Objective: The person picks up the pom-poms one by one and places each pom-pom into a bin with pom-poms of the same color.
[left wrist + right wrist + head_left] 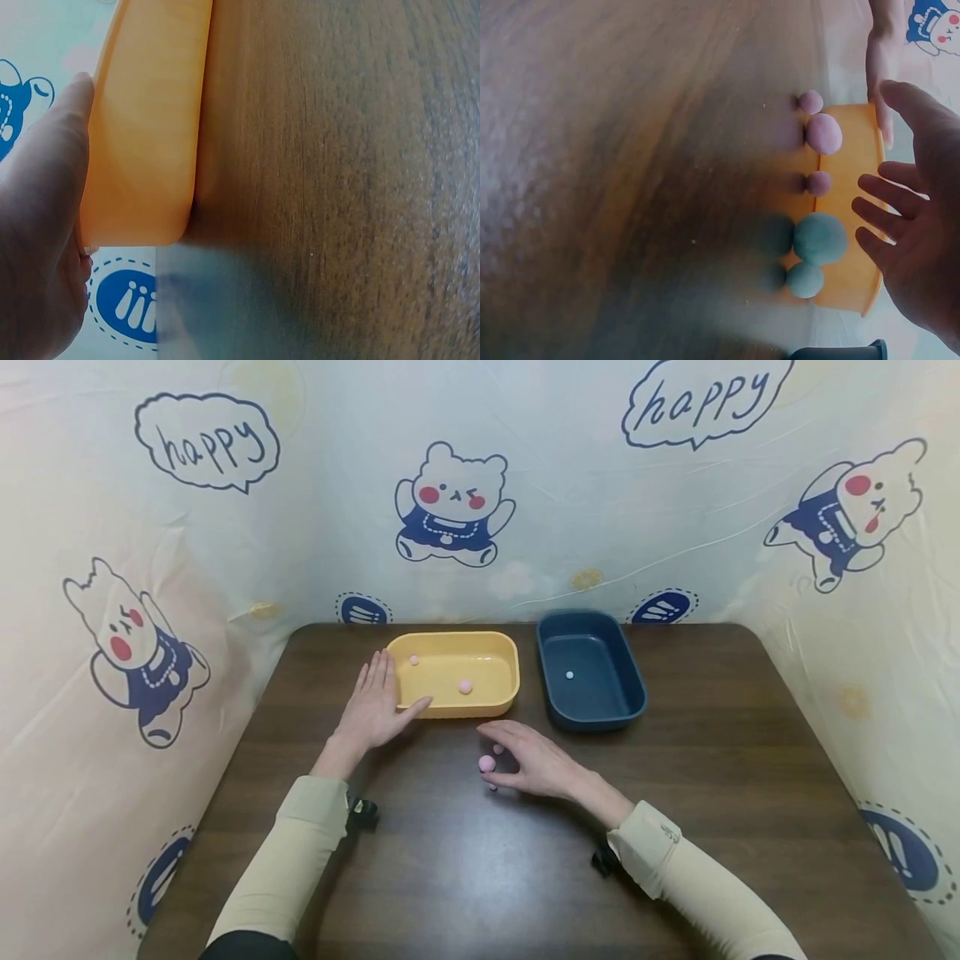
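Observation:
My left hand lies with straight fingers along the left end of a yellow tray, its thumb by the front rim; the left wrist view shows that thumb against the tray wall. Over a group of small balls on the table, my right hand is held with fingers and thumb apart, gripping nothing. The right wrist view shows a larger pink ball, two smaller pink balls, a larger green ball and a smaller green ball. In the head view, the right hand covers the green balls.
Inside the yellow tray lie two pink balls, one larger and one smaller. A dark blue tray stands to its right with a small pale ball in it. A printed curtain hangs behind the brown table.

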`<action>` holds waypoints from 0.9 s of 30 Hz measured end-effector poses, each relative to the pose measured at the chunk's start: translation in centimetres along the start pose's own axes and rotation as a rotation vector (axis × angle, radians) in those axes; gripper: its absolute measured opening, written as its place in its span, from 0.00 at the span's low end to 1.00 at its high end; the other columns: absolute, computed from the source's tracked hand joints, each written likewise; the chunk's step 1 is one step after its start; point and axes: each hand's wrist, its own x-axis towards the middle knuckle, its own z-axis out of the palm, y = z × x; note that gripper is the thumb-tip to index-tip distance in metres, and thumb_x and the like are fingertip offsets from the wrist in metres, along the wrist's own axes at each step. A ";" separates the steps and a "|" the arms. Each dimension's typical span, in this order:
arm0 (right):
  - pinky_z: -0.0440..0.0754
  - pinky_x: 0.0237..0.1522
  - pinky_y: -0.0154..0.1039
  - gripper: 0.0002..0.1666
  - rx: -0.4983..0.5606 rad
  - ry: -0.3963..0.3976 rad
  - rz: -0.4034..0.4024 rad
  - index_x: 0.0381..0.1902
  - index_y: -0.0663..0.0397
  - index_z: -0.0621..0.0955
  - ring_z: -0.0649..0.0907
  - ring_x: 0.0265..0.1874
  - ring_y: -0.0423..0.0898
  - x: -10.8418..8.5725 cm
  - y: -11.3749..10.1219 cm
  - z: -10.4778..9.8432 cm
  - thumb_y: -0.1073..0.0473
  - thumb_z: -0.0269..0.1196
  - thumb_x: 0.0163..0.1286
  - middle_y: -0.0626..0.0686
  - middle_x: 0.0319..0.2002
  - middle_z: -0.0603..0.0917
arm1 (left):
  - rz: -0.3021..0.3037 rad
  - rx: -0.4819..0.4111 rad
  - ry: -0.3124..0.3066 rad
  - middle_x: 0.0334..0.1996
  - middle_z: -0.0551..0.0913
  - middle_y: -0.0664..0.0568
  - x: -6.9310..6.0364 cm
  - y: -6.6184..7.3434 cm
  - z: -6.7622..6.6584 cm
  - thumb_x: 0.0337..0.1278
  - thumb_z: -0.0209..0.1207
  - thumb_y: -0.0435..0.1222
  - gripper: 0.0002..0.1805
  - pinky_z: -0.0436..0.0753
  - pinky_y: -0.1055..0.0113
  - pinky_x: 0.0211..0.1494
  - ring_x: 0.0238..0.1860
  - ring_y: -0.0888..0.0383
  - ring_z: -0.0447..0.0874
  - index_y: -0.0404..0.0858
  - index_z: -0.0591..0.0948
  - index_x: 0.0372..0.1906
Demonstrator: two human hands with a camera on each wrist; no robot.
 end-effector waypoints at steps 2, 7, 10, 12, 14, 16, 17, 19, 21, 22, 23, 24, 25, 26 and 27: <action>0.76 0.81 0.54 0.44 -0.023 -0.011 0.000 0.81 0.54 0.74 0.85 0.64 0.47 0.0 0.2 0.2 0.44 0.74 0.74 0.57 0.74 0.81 | 0.002 -0.001 0.000 0.91 0.35 0.34 0.0 0.0 0.0 0.69 0.40 0.80 0.70 0.39 0.40 0.95 0.93 0.37 0.32 0.28 0.37 0.89; 0.77 0.80 0.53 0.43 -0.041 -0.020 0.011 0.79 0.56 0.76 0.83 0.67 0.49 0.2 0.5 0.6 0.44 0.74 0.74 0.57 0.74 0.81 | 0.007 -0.006 0.006 0.91 0.34 0.33 0.0 0.0 0.0 0.69 0.39 0.81 0.71 0.39 0.40 0.94 0.93 0.36 0.32 0.27 0.38 0.89; 0.78 0.79 0.53 0.42 -0.036 -0.029 0.017 0.78 0.56 0.77 0.84 0.65 0.49 0.5 0.6 0.8 0.45 0.76 0.73 0.57 0.72 0.82 | 0.009 -0.003 0.006 0.91 0.34 0.32 0.0 0.0 0.0 0.70 0.38 0.81 0.70 0.39 0.39 0.94 0.93 0.36 0.33 0.26 0.37 0.88; 0.80 0.77 0.53 0.42 -0.026 -0.034 0.019 0.77 0.57 0.77 0.84 0.62 0.48 0.7 0.6 0.9 0.46 0.77 0.72 0.58 0.72 0.82 | 0.010 -0.001 0.009 0.91 0.35 0.32 0.0 0.0 -0.1 0.70 0.38 0.81 0.70 0.39 0.39 0.94 0.93 0.36 0.33 0.26 0.38 0.88; 0.80 0.76 0.53 0.42 -0.022 -0.041 0.019 0.76 0.57 0.77 0.84 0.61 0.47 0.9 0.7 1.0 0.48 0.78 0.71 0.58 0.71 0.82 | 0.012 -0.001 0.010 0.91 0.36 0.32 0.0 -0.1 -0.1 0.70 0.38 0.81 0.70 0.39 0.39 0.94 0.93 0.36 0.33 0.26 0.38 0.88; 0.81 0.75 0.52 0.42 -0.013 -0.047 0.018 0.76 0.58 0.77 0.85 0.60 0.47 1.0 0.8 1.1 0.49 0.78 0.70 0.58 0.71 0.81 | 0.013 -0.004 0.010 0.91 0.35 0.33 -0.1 -0.1 -0.1 0.70 0.39 0.81 0.70 0.39 0.39 0.94 0.93 0.36 0.33 0.26 0.39 0.88; 0.81 0.75 0.52 0.41 -0.009 -0.051 0.019 0.76 0.58 0.77 0.85 0.60 0.47 1.1 0.9 1.2 0.50 0.78 0.70 0.58 0.72 0.81 | 0.015 -0.004 0.010 0.91 0.35 0.33 -0.1 -0.1 -0.1 0.70 0.39 0.81 0.70 0.39 0.39 0.94 0.93 0.36 0.33 0.26 0.39 0.88; 0.81 0.75 0.52 0.41 0.002 -0.057 0.021 0.75 0.58 0.77 0.85 0.61 0.48 1.2 1.0 1.3 0.50 0.78 0.70 0.58 0.72 0.81 | 0.018 -0.004 0.010 0.91 0.35 0.32 -0.1 -0.1 -0.1 0.70 0.39 0.80 0.70 0.39 0.39 0.94 0.93 0.36 0.33 0.26 0.39 0.88; 0.81 0.76 0.52 0.40 0.015 -0.061 0.021 0.74 0.59 0.78 0.85 0.63 0.49 1.2 1.0 1.4 0.51 0.78 0.70 0.59 0.73 0.81 | 0.019 -0.004 0.008 0.91 0.34 0.33 -0.1 -0.1 -0.1 0.70 0.39 0.81 0.70 0.39 0.39 0.94 0.93 0.36 0.32 0.26 0.38 0.88; 0.81 0.76 0.52 0.39 0.020 -0.062 0.020 0.74 0.59 0.78 0.85 0.63 0.50 1.1 1.1 1.5 0.51 0.77 0.70 0.59 0.74 0.80 | 0.019 -0.005 0.007 0.91 0.34 0.33 -0.1 -0.1 -0.1 0.70 0.39 0.81 0.70 0.39 0.39 0.94 0.93 0.36 0.32 0.26 0.38 0.88; 0.81 0.76 0.52 0.39 0.022 -0.061 0.019 0.74 0.59 0.78 0.85 0.64 0.50 1.1 1.1 1.5 0.51 0.77 0.71 0.59 0.74 0.80 | 0.018 -0.005 0.006 0.91 0.34 0.33 -0.1 -0.1 -0.1 0.70 0.39 0.80 0.70 0.39 0.40 0.94 0.93 0.36 0.32 0.26 0.38 0.88; 0.81 0.76 0.52 0.38 0.023 -0.060 0.017 0.73 0.59 0.79 0.85 0.64 0.50 1.1 1.1 1.5 0.51 0.77 0.71 0.59 0.74 0.80 | 0.018 -0.007 0.007 0.91 0.34 0.33 -0.1 -0.1 -0.1 0.70 0.39 0.80 0.70 0.39 0.40 0.94 0.93 0.36 0.32 0.26 0.38 0.88; 0.81 0.75 0.52 0.37 0.024 -0.056 0.013 0.72 0.59 0.79 0.85 0.64 0.50 1.1 1.1 1.5 0.52 0.77 0.71 0.59 0.74 0.81 | 0.017 -0.009 0.005 0.91 0.33 0.33 -0.1 -0.1 -0.1 0.70 0.38 0.80 0.70 0.38 0.40 0.94 0.93 0.36 0.32 0.26 0.38 0.88; 0.82 0.75 0.52 0.36 0.022 -0.051 0.007 0.71 0.59 0.80 0.85 0.64 0.50 1.1 1.1 1.5 0.52 0.77 0.71 0.59 0.73 0.81 | 0.017 -0.010 0.005 0.91 0.33 0.33 -0.1 -0.1 -0.1 0.70 0.39 0.80 0.70 0.38 0.40 0.94 0.93 0.36 0.32 0.26 0.37 0.88; 0.82 0.74 0.52 0.35 0.020 -0.046 0.001 0.70 0.59 0.81 0.85 0.63 0.50 1.1 1.1 1.5 0.53 0.77 0.71 0.59 0.72 0.82 | 0.016 -0.010 0.005 0.91 0.33 0.33 -0.1 -0.1 0.0 0.70 0.38 0.80 0.70 0.38 0.40 0.94 0.93 0.36 0.32 0.26 0.37 0.88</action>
